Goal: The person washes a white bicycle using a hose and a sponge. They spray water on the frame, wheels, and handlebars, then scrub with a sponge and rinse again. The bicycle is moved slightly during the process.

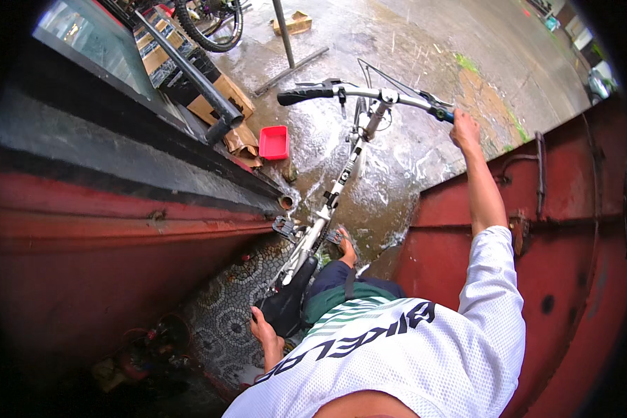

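A white bicycle stands in front of me, its handlebar away from me and its black saddle beside my legs. My right hand, arm stretched out, is closed around the end of the right handlebar grip. Low on the left, my left hand grips the edge of the saddle; part of its fingers is hidden. Nobody holds the black left handlebar grip. One pedal shows left of the frame, and my bare foot is close to the other side.
Dark red metal panels rise close by on the left and right. A red plastic basin and flattened cardboard lie beyond the left panel. Another bike's wheel is farther off. Wet concrete stretches ahead; patterned tiles lie underfoot.
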